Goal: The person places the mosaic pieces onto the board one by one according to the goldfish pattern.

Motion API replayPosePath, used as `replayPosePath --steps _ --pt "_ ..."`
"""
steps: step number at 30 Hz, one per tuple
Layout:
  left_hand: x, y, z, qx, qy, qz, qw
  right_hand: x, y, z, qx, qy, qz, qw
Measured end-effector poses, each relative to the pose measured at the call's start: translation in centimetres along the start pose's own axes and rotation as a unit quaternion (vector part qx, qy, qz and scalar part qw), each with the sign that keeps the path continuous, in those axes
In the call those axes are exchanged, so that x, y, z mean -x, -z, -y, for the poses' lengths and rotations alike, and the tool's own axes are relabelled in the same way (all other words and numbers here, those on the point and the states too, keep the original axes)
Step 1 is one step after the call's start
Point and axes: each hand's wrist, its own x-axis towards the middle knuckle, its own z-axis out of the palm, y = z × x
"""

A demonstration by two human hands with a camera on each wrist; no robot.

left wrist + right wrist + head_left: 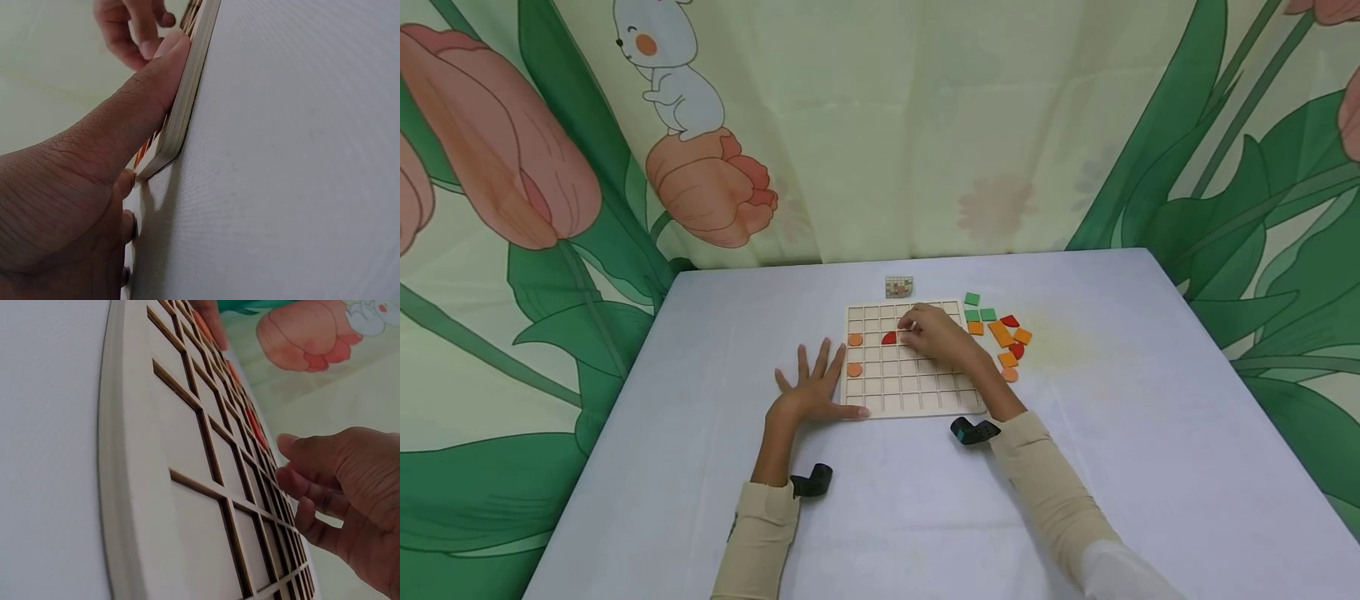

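Note:
A pale wooden grid board [910, 404] lies flat on the table. My left hand [807, 397] is spread at its left side, the thumb resting on the near left corner; the left wrist view shows that thumb [134, 109] along the board's edge. Over the upper middle of the grid is my right hand [938, 340], beside a red quarter-round piece [889, 338] lying in the grid. In the right wrist view, the right hand's [356, 494] thumb and fingers are bent and apart, nothing visible between them. Two orange discs, one upper [855, 340] and one lower [854, 369], sit in the left column.
Right of the board lie loose pieces: green squares [988, 314], orange squares, an orange rectangle [1001, 334], red pieces [1017, 351] and an orange disc [1010, 375]. A small patterned card [898, 287] stands behind the board. A printed curtain [910, 150] hangs beyond the white table [895, 517].

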Motion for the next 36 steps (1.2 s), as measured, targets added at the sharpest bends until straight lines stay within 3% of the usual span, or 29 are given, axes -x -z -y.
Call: replayPosePath --steps 6,14,21,36 --pt "0.1 0.0 0.1 0.001 0.006 0.002 1.0 1.1 0.9 -1.2 -0.005 -0.011 -0.015 0.9998" --pt "-0.1 -0.1 0.2 0.003 0.002 -0.001 1.0 3.3 2.6 -3.6 0.0 -0.061 -0.038 0.9974" --pt "-0.3 -0.3 0.4 -0.001 0.006 0.0 1.0 4.9 3.6 -4.9 0.029 -0.087 -0.046 0.9947" --pt "-0.2 -0.2 0.1 0.001 0.006 -0.003 1.0 5.9 3.9 -6.4 0.06 -0.145 -0.062 0.9857"
